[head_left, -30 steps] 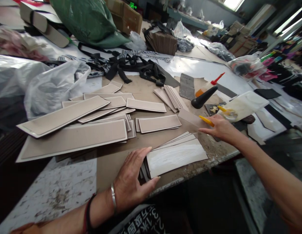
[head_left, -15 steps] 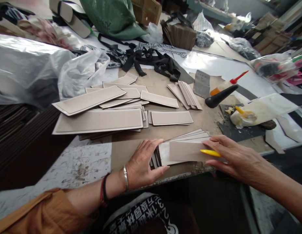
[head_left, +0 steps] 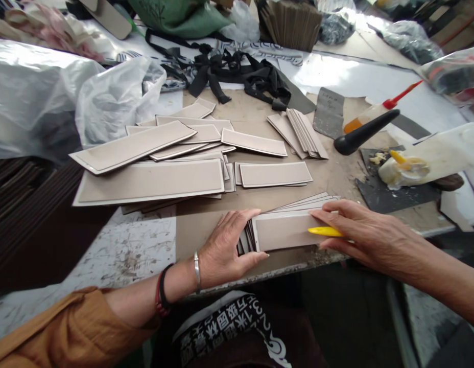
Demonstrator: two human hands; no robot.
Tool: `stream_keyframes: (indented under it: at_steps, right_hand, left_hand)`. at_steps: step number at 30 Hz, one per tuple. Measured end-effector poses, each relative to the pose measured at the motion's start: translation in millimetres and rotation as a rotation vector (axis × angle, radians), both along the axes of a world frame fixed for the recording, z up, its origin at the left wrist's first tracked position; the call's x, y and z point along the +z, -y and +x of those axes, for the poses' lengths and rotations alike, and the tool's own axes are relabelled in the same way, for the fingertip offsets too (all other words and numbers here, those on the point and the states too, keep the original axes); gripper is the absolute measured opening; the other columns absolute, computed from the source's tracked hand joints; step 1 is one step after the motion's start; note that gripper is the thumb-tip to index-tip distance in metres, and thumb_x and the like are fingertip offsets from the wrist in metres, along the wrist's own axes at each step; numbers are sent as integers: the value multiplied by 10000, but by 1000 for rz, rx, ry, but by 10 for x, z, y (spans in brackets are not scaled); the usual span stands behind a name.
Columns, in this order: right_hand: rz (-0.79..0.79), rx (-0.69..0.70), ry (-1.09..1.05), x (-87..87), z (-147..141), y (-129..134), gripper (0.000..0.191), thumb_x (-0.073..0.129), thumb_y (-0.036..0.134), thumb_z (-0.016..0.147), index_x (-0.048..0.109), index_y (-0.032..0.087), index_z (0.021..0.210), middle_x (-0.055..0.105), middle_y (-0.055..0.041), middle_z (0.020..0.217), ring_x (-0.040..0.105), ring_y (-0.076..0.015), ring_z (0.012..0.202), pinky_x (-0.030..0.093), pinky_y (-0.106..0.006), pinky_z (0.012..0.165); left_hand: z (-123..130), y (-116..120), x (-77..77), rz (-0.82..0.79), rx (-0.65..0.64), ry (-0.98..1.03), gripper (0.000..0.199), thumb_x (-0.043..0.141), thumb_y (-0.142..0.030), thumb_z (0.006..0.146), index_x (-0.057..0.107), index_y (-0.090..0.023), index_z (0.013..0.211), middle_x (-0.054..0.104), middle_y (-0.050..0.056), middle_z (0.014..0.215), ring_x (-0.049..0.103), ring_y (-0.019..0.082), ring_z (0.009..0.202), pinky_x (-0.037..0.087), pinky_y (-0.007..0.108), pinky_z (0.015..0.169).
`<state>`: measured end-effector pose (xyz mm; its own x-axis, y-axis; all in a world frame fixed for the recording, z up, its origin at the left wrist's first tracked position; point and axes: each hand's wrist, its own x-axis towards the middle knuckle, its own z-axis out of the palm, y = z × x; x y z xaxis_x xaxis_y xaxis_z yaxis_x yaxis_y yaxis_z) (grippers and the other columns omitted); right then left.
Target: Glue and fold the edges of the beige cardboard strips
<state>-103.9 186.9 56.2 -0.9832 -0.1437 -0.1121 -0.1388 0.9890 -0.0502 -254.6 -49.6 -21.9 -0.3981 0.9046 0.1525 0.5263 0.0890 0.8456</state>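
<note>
Beige panel (head_left: 283, 232) just swung over the fanned stack (head_left: 298, 205); placing looks nearly done. Right hand (head_left: 367, 232) pinches panel, yellow tool (head_left: 324, 232); left hand (head_left: 223, 250) half-open round stack end.

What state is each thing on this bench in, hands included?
Left hand: spread open at the stack's left end
Right hand: closed on strip and yellow tool
Beige strip: held over the stack
Yellow tool: held, tip out
Stack: fanned
Bordered panels: loosely piled
Red-tipped bottle: partly filled, amber
Black straps: tangled
Clear bag: crumpled
</note>
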Motion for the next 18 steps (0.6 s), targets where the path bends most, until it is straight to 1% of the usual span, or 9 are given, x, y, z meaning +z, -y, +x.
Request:
stream_keyframes:
  at_steps: [3, 6, 11, 14, 18]
  right_hand:
    - [1, -12, 12, -11, -24, -2, 379, 396, 402, 917, 502, 183, 1208, 514, -126, 1131, 572, -263, 940, 518, -355, 750]
    - [-21, -27, 34, -22, -45, -9, 373, 405, 389, 907, 517, 194, 1205, 518, -122, 1133, 575, -276, 944, 509, -353, 764]
    - [-41, -27, 50, -28, -94, -4, 367, 386, 404, 912, 527, 206, 1186, 523, -114, 1103, 574, -274, 921, 504, -355, 746]
    - [-25, -5, 38, -17, -130, 2, 346, 391, 392, 909, 548, 206, 1154, 532, -117, 1081, 578, -276, 904, 503, -358, 725]
    - [27, 22, 30, 18, -158, 2, 323, 455, 380, 882, 558, 204, 1133, 538, -118, 1080, 578, -277, 898, 511, -350, 658]
  left_hand:
    - [-1, -1, 5, -1, -2, -10, 623, 666, -278, 739, 342, -189, 1263, 500, 101, 1213, 462, 244, 1089, 379, 409, 954]
    - [-2, 0, 6, -3, -3, -16, 626, 665, -279, 741, 341, -183, 1268, 500, 105, 1212, 465, 244, 1087, 380, 408, 952]
    - [0, 2, 0, -7, -2, -24, 631, 670, -283, 738, 343, -185, 1267, 504, 101, 1203, 466, 243, 1077, 391, 402, 940]
    - [4, 1, -8, -16, 4, -38, 626, 666, -294, 743, 343, -180, 1266, 506, 96, 1198, 465, 236, 1072, 387, 401, 944]
    - [8, -1, -18, -19, 7, -55, 625, 652, -312, 756, 331, -195, 1279, 498, 95, 1213, 459, 239, 1090, 376, 413, 959]
